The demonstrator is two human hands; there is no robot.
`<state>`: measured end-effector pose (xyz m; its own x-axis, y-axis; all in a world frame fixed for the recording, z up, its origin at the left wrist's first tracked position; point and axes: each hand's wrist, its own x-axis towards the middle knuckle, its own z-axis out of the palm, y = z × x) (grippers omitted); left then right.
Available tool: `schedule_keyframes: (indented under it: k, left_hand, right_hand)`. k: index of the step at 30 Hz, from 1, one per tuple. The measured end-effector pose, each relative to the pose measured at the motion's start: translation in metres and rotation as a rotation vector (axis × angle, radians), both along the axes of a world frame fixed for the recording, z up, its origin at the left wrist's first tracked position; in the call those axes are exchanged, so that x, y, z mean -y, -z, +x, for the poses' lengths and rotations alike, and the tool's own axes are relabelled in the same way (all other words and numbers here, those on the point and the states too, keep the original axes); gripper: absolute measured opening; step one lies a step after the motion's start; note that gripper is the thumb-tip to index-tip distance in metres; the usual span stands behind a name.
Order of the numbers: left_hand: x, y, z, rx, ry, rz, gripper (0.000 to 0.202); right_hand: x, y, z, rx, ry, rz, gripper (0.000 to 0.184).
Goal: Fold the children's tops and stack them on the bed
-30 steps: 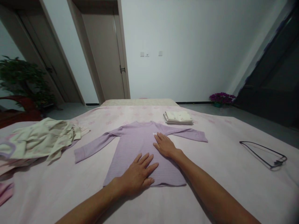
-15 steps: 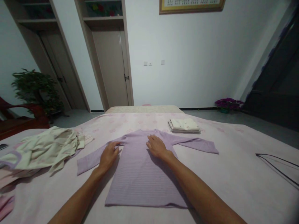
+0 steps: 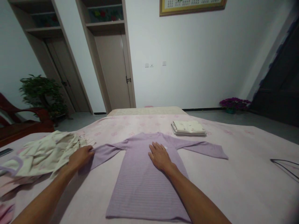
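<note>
A lilac long-sleeved top (image 3: 144, 180) lies flat, front down, on the pink bed cover (image 3: 233, 186), sleeves spread to both sides. My right hand (image 3: 159, 156) rests open and flat on the upper chest of the top, just below the neckline. My left hand (image 3: 80, 156) is closed on the cuff end of the top's left sleeve (image 3: 105, 152), right beside a heap of cream clothes (image 3: 44, 152).
A folded cream stack (image 3: 188, 127) sits beyond the right sleeve. A dark wire hanger (image 3: 286, 168) lies at the right edge. More pink garments (image 3: 7, 211) lie at the lower left. Past the bed stand doors, a potted plant (image 3: 43, 95), a red chair and purple flowers.
My left hand slid from the top's hem to the left shoulder, then out along the left sleeve to its cuff. My right hand stayed on the chest. The view tilted up.
</note>
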<state>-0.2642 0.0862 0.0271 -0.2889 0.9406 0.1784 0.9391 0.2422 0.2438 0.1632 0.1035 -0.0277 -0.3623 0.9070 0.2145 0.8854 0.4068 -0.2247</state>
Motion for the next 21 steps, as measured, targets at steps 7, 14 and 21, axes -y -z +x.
schedule_keyframes:
  k: [7, 14, 21]
  left_hand:
    - [0.039, -0.043, 0.125, 0.258, 0.583, 0.406, 0.03]
    - [0.084, -0.017, 0.162, 0.236, 0.714, 0.004, 0.021]
    - [0.116, -0.001, 0.124, 0.0, 0.36, -0.289, 0.032]
  right_hand:
    - [0.0, -0.003, 0.006, -0.231, 0.046, 0.028, 0.042]
    - [-0.001, -0.006, 0.017, -0.595, 0.142, -0.075, 0.05]
    - [0.007, -0.027, -0.003, -0.239, 0.214, -0.141, 0.054]
